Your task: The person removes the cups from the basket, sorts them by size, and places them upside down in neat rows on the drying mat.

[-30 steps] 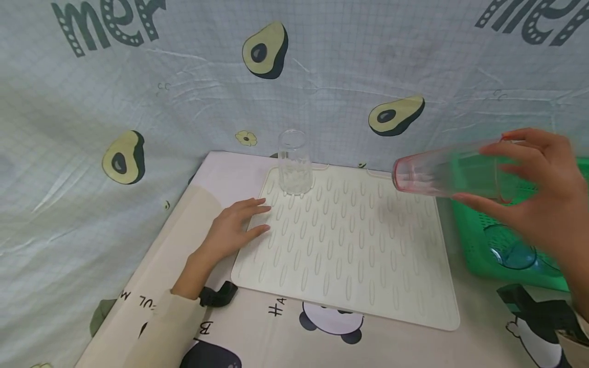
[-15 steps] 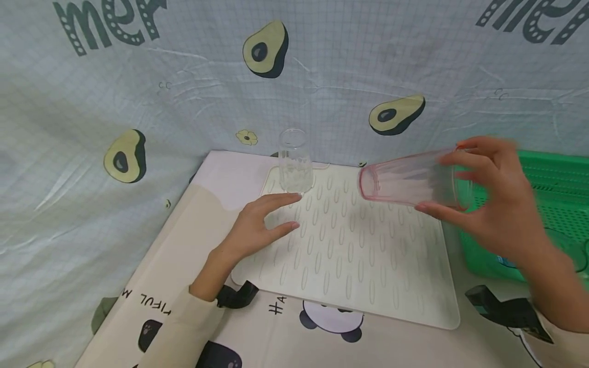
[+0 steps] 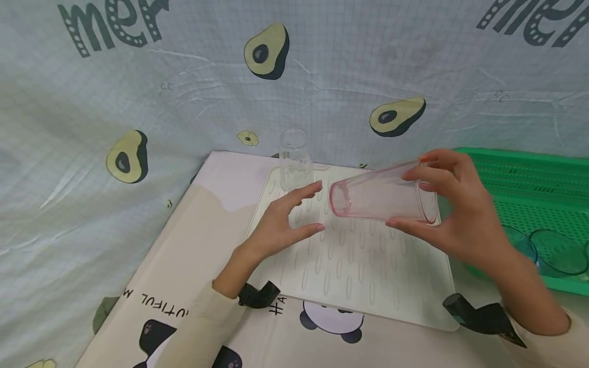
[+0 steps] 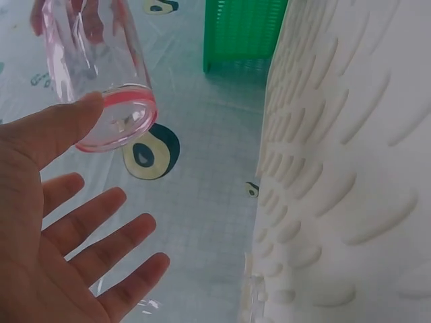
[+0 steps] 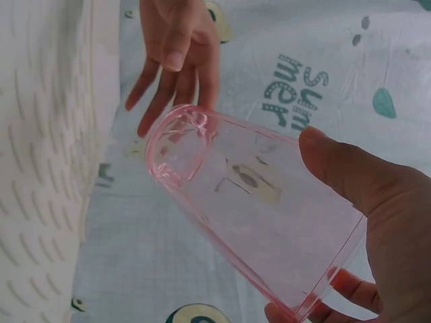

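Of the two hands, the right hand [image 3: 465,212] grips one pink-tinted tumbler [image 3: 377,197], thumb beneath and fingers over the wide end. The tumbler is held up over the mat, lying nearly sideways, its thick pink-edged narrow end pointing at the other hand. The left hand [image 3: 280,222] is spread wide and holds nothing — its thumb and fingers stand well apart, just beside that narrow end.

A black device [image 3: 259,295] sits at the left wrist and a second black device [image 3: 480,314] at the right, both by cream sleeves [image 3: 204,322].

Below lies one white ridged mat [image 3: 368,278]. One clear glass [image 3: 295,166] stands upright at its back left corner, behind the left hand. To the right is one green basket [image 3: 529,179] with at least two bluish glasses [image 3: 559,253] inside; the exact number is cut off by the frame edge.

The surface [image 3: 207,235] has a panda print along the near side — behind it hangs a pale curtain [image 3: 198,102] with three large avocado prints [image 3: 267,51] in the head view.
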A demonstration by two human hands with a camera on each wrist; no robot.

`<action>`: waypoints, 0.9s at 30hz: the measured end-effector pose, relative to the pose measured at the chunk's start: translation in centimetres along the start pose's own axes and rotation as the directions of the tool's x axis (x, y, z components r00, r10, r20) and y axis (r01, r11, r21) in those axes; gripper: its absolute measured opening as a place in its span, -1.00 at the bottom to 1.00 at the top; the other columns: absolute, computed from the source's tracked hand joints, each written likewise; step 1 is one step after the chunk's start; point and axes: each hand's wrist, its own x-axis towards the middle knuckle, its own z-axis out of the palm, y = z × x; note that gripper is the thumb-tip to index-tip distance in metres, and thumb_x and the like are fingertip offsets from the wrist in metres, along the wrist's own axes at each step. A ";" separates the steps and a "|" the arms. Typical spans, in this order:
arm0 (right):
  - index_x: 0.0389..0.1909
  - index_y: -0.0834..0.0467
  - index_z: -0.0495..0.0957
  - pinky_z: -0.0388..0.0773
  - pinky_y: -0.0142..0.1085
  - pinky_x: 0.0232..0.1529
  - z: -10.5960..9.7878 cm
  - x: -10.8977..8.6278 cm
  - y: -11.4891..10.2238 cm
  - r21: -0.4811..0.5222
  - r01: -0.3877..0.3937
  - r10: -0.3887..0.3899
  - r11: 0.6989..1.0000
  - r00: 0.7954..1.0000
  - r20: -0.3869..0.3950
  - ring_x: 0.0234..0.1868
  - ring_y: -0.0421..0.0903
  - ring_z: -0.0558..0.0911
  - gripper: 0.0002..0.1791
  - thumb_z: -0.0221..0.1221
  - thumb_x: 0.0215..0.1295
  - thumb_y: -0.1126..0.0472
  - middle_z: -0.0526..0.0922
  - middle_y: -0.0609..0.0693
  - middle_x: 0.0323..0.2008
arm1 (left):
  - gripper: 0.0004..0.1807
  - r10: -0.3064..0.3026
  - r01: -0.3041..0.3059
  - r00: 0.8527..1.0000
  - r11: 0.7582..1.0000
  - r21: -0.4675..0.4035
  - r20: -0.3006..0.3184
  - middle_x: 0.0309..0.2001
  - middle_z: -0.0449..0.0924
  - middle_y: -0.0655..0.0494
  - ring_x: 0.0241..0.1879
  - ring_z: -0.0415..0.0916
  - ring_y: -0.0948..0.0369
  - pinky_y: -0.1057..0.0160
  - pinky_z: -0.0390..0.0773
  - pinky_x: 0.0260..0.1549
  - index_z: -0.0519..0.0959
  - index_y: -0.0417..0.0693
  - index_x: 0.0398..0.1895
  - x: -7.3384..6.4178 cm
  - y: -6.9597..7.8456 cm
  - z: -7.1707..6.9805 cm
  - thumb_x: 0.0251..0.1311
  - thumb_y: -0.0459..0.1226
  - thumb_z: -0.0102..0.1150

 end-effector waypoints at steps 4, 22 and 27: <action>0.00 0.20 0.54 0.40 -0.58 -0.01 0.3 0.1 -0.6 0.025 -0.008 0.007 1.000 0.998 0.056 0.09 -0.05 0.35 -0.23 0.24 -0.01 -0.37 0.35 0.25 0.10 | -0.13 0.018 -0.018 1.000 1.000 -0.008 -0.005 0.28 0.39 0.07 0.20 0.36 0.22 0.06 0.43 0.08 0.22 -0.04 0.43 0.2 0.1 0.3 0.04 -0.27 0.42; 0.09 0.13 0.49 0.36 -0.59 -0.05 1.7 -0.2 -0.4 0.078 0.026 -0.036 0.997 0.990 0.138 0.07 0.03 0.34 -0.20 0.24 -0.02 -0.37 0.33 0.20 0.08 | -0.19 0.201 -0.203 0.979 0.977 -0.057 -0.037 0.06 0.51 0.06 -0.01 0.45 0.20 0.14 0.54 -0.05 0.39 -0.15 0.26 0.2 -0.4 -0.3 -0.15 -0.33 0.53; 0.18 0.00 0.49 0.49 -0.33 -0.12 1.6 0.0 -0.2 -0.010 0.111 -0.107 0.994 0.972 0.210 0.05 0.02 0.37 -0.25 0.13 0.09 -0.40 0.33 0.16 0.09 | -0.20 0.217 -0.218 0.976 0.973 -0.069 -0.025 0.08 0.48 0.05 0.02 0.44 0.19 0.22 0.52 -0.01 0.40 -0.17 0.24 0.3 -0.2 -1.1 -0.17 -0.35 0.54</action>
